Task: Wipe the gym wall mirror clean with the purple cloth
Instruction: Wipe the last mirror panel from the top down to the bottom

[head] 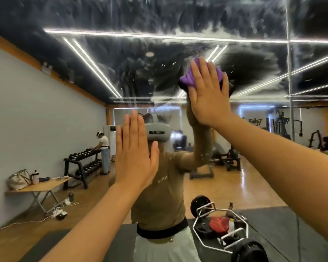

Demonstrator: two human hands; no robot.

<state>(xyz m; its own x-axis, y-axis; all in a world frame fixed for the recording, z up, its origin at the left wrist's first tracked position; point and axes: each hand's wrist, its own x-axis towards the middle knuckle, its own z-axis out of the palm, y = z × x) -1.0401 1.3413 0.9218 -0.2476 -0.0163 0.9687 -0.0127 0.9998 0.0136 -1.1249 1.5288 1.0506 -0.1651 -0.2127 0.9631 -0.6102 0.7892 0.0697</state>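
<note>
The wall mirror (121, 59) fills the view, its upper part streaked with grey-white smears. My right hand (208, 93) is raised high, fingers straight, pressing the bunched purple cloth (187, 79) flat against the glass. Around the cloth lies a darker wiped patch. My left hand (135, 154) rests lower, flat on the mirror with straight fingers and holds nothing. My own reflection stands behind both hands.
A vertical seam (290, 72) between mirror panels runs at the right. Reflected in the glass are a hex bar with plates (222, 229) on a dark mat, a folding table (40, 186), a dumbbell rack (83, 163) and a person beside it.
</note>
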